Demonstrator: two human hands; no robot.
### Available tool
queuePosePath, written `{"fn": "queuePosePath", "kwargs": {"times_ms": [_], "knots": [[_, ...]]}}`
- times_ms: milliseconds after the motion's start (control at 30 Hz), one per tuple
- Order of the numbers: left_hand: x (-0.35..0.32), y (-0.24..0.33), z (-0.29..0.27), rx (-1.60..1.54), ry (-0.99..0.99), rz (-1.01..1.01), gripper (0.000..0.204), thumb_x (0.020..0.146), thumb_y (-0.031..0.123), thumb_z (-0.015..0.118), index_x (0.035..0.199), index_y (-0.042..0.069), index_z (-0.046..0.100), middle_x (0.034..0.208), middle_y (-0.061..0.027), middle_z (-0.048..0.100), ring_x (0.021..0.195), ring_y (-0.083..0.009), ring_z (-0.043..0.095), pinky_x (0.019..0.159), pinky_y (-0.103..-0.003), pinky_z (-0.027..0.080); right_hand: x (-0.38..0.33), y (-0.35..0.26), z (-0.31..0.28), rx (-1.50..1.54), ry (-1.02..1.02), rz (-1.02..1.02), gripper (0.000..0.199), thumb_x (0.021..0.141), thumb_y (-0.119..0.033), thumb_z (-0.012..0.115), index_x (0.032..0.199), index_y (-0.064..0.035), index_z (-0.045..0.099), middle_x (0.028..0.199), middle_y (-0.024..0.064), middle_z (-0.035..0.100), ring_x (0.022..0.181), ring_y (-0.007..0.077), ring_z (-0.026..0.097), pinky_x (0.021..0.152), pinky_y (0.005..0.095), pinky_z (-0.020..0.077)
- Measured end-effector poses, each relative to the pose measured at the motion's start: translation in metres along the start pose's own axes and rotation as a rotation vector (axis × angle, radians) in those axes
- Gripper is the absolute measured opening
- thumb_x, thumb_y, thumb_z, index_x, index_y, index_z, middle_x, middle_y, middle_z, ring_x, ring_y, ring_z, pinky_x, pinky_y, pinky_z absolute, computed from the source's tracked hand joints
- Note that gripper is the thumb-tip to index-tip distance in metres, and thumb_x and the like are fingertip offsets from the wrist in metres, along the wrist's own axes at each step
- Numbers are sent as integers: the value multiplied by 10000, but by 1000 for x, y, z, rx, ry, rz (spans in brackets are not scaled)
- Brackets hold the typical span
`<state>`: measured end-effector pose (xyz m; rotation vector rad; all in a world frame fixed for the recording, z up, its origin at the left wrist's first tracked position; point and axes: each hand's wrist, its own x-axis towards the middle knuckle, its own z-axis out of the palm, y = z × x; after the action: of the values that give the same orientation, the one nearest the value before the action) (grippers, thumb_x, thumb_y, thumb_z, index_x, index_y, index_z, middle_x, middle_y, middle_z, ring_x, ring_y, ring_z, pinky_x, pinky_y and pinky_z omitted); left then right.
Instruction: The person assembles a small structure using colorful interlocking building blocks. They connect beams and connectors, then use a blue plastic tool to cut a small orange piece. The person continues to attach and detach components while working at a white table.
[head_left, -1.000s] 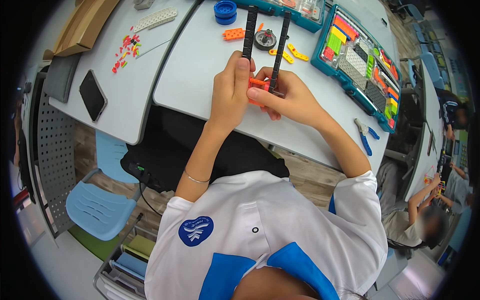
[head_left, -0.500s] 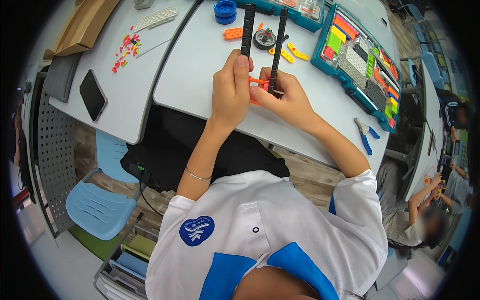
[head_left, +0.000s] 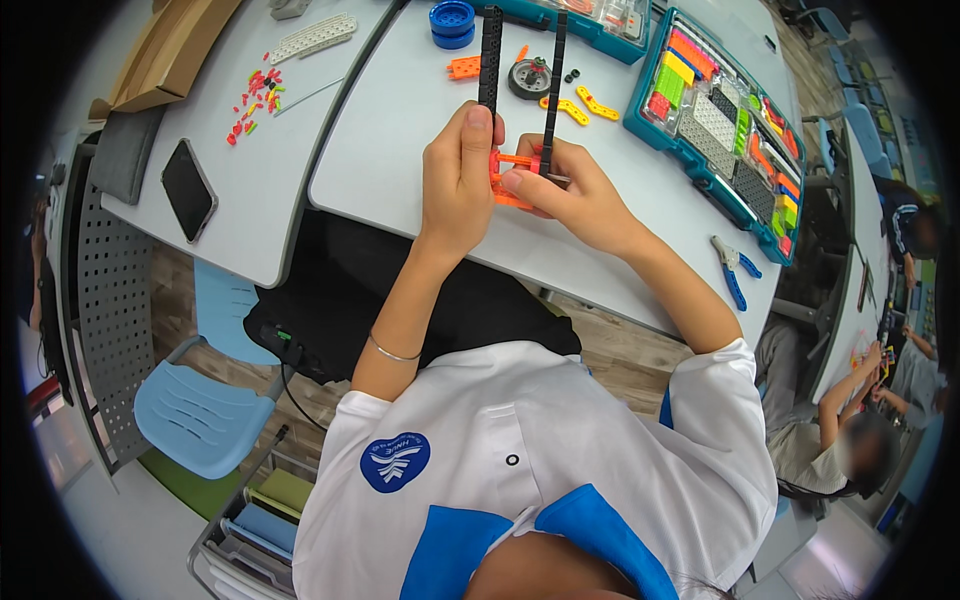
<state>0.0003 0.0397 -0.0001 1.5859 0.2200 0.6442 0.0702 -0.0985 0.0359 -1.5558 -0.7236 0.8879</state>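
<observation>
Mid-assembly, held just above the worktop (head_left: 420, 150): left hand (head_left: 455, 180) closed around the left black perforated beam (head_left: 490, 55), right hand (head_left: 565, 195) pinching the orange cross-piece (head_left: 515, 160) against the right black beam (head_left: 553, 90); next move likely needs holes aligned squarely before pressing.

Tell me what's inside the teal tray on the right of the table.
The teal tray holds sorted small parts in compartments: orange, yellow, green, red, grey and black. Its far corner runs out of view.
</observation>
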Motion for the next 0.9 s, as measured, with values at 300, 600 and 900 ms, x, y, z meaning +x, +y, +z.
{"fn": "queuePosePath", "kwargs": {"times_ms": [300, 600, 900], "knots": [[-4, -3, 8, 170, 78, 6, 453, 1079, 323, 335, 805, 12, 518, 572, -103, 481, 486, -173, 494, 488, -337, 382, 1, 12, 2, -197, 136, -56, 326, 913, -265, 696, 958, 49, 620, 846, 94, 672, 798, 133, 635, 757, 322, 538], [-1, 3, 0, 90, 21, -2, 490, 1078, 364, 338, 771, 22, 507, 581, -36, 420, 533, -97, 387, 500, -300, 326, -1, -5, -3, -17, 6, 35, 306, 942, -292, 680, 940, 0, 588, 857, 44, 618, 814, 99, 588, 772, 282, 513], [-1, -1, -1, 25, -4, -42, 478, 1074, 379, 368, 789, 21, 509, 604, -28, 436, 561, -87, 390, 515, -290, 332, 1, 6, -5, -95, 16, -27, 323, 943, -345, 680, 907, -38, 583, 828, 22, 585, 752, 66, 529, 655, 236, 443]]}}
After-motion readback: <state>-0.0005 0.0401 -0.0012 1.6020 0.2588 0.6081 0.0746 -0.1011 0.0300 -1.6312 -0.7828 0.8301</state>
